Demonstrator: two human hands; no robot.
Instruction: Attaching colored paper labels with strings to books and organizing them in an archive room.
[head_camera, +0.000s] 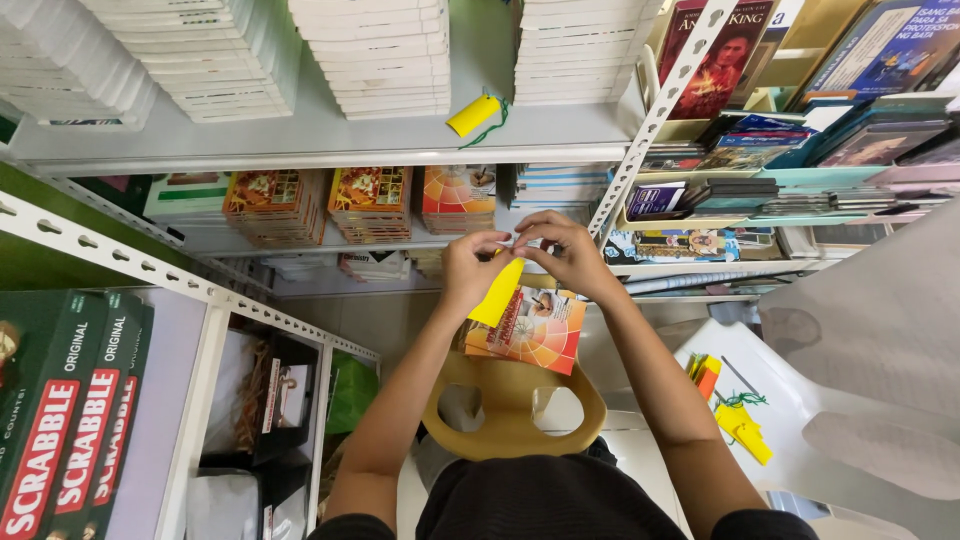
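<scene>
View from the head camera, looking down along both forearms. The left hand (472, 268) and the right hand (570, 255) meet in front of a metal shelf rack (330, 145), fingertips pinched together on the top edge of a yellow tag (498, 292), which hangs downward between them; both sets of fingers are closed on it. Just below the hands, a colourful booklet (532, 332) lies on the back of a tan plastic chair (512, 412). Stacks of similar booklets (372, 204) fill the shelf behind the hands, and white stacks (380, 50) stand on the shelf above, beside another yellow tag with green string (473, 115). To the right, loose yellow tags (742, 428) lie on a white plastic chair (800, 400). Green board-game boxes (60, 410) stand at lower left.
</scene>
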